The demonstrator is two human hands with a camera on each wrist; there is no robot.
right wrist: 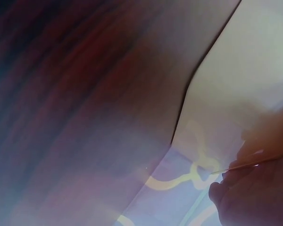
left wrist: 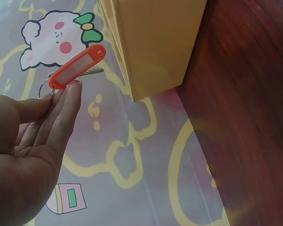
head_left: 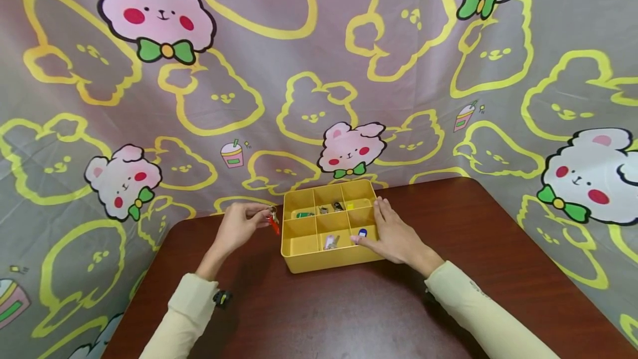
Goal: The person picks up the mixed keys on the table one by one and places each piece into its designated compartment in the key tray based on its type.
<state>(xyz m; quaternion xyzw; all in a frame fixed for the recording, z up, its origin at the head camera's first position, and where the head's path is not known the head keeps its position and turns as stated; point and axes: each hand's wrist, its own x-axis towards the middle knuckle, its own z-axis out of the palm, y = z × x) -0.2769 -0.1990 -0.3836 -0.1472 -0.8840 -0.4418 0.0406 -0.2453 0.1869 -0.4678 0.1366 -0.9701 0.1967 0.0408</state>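
Note:
My left hand point(head_left: 241, 227) pinches a metal key ring between thumb and fingertips. From it hang a red key tag point(left wrist: 78, 67) with a pale label and a key point(left wrist: 95, 71), just left of the yellow divided box point(head_left: 329, 262). My right hand point(head_left: 399, 232) rests along the box's right side, fingers extended and thumb reaching over the front right compartment. Under that thumb lies a blue tag point(head_left: 362, 232). A pale lilac tag point(head_left: 329, 242) with a key is in the front middle compartment, a green tag point(head_left: 305, 215) in the back left one.
The back middle compartment holds a dark item point(head_left: 338, 206) with metal pieces, and the back right one has a small yellow piece point(head_left: 350, 206). The box stands on a dark red-brown table point(head_left: 448, 226). Close behind it hangs a cartoon-patterned cloth point(head_left: 399, 93), which also closes off both sides.

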